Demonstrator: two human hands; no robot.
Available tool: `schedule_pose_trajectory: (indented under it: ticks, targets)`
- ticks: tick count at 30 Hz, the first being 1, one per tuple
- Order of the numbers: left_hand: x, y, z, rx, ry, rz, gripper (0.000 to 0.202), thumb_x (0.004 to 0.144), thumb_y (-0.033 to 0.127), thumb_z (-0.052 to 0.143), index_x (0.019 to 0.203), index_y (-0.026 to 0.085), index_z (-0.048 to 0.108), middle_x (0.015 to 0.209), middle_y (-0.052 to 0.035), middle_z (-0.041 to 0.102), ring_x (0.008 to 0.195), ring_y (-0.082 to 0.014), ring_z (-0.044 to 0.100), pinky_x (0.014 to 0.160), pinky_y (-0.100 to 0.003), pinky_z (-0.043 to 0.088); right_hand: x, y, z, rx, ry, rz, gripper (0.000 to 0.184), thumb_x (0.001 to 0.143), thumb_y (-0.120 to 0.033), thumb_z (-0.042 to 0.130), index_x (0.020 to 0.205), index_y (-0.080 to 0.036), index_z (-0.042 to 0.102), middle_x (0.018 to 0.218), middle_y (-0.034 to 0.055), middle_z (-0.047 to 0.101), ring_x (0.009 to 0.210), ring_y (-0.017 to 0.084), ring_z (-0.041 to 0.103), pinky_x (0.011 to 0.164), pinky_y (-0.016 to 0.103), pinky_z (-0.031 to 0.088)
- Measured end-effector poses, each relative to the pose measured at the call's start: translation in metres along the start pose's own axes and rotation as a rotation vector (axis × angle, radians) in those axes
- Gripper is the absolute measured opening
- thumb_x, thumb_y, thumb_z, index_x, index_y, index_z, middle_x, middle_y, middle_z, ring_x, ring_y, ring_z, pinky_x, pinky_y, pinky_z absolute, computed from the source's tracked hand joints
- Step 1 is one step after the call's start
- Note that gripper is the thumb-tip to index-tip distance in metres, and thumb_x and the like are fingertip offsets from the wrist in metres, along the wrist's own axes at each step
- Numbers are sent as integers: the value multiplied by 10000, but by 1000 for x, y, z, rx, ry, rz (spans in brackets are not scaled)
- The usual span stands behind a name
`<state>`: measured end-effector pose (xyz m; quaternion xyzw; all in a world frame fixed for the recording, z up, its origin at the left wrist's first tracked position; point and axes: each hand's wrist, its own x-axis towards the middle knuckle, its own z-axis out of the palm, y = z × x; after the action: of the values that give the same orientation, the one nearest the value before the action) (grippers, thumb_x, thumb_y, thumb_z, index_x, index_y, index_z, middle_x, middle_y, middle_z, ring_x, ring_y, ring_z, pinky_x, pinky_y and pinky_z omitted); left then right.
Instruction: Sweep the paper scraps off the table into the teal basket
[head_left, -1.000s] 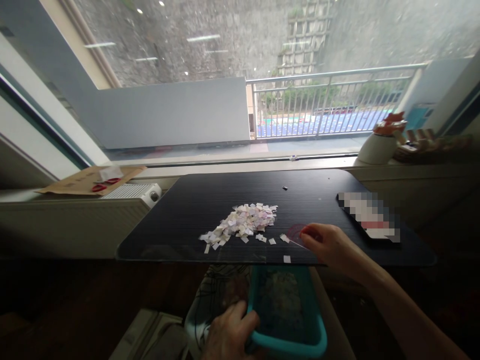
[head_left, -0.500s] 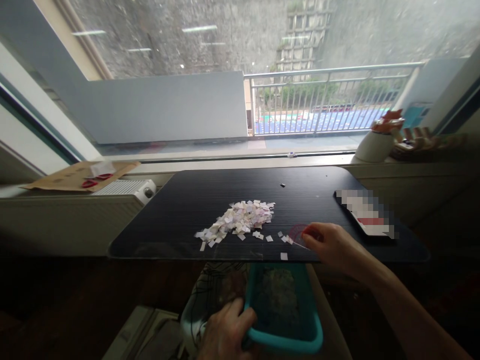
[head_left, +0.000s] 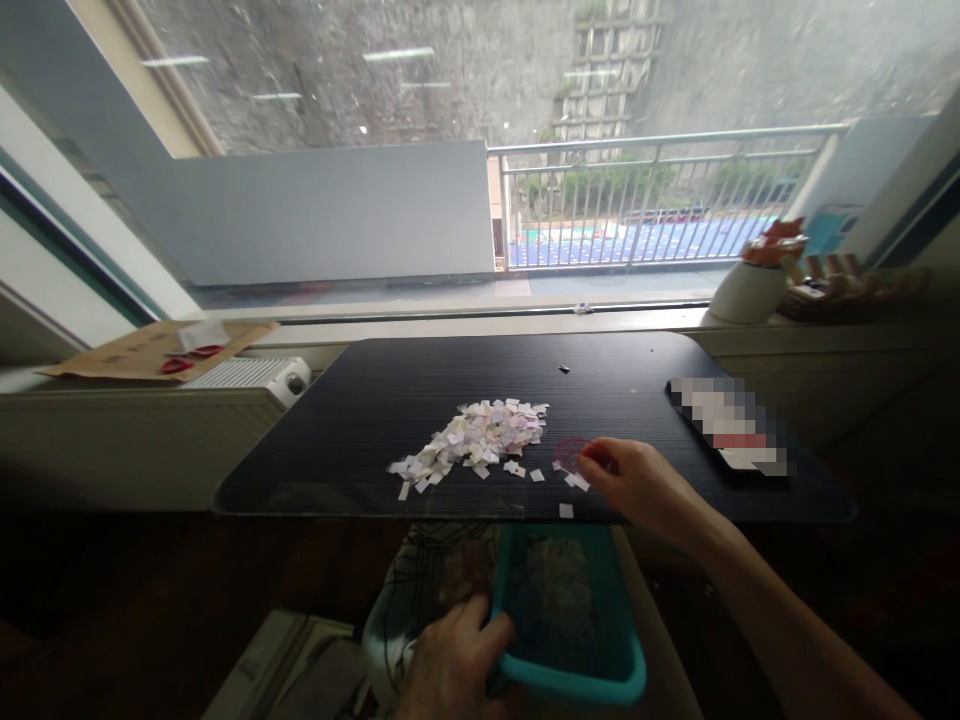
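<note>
My left hand is closed on the near left rim of a turquoise plastic basin, held below the table's front edge. Pale scraps show dimly inside it. Over the table's front right part, my right hand pinches a thin, see-through, pinkish-red round piece; its exact kind I cannot make out. Several small white paper squares lie beside these fingers, and one more paper square is at the table edge. Left of the hand spreads a heap of small paper pieces.
The dark table stands against a windowsill. A pixelated flat object lies at its right, and a tiny dark item at the back. Red-handled scissors rest on brown paper at left; a white jug stands at right.
My right hand has moved a little left and slightly up, bringing the pinkish-red round piece closer to the paper heap. My left hand keeps its grip on the basin.
</note>
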<state>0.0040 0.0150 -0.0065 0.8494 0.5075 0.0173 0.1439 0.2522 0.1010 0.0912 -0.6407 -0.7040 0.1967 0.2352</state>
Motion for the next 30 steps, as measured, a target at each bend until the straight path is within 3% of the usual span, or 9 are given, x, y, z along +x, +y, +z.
schedule_pose_trajectory:
  ticks: [6,25,30]
  targets:
    - [0,2,-2,-20,1,3,195,644,164,643,798,239,549,861,0,542,797,-197,543,634,-267,351,-5,-11,6,36,-48,-66,281,847,-343,439,712,-181,625,604,2,606,537,116,496,503,226,316]
    - [-2,7,-6,-25,-49,-15,194,640,165,637,794,239,546,881,2,535,819,-199,532,657,-265,370,9,-14,7,-94,21,-48,301,827,-341,446,628,-177,600,541,5,556,496,107,426,484,242,251]
    - [-1,7,-6,-33,-67,-18,206,643,186,661,814,241,561,880,-1,537,812,-203,538,652,-271,370,9,-19,13,29,-44,-94,302,837,-357,437,693,-180,634,575,-2,579,524,111,471,489,223,288]
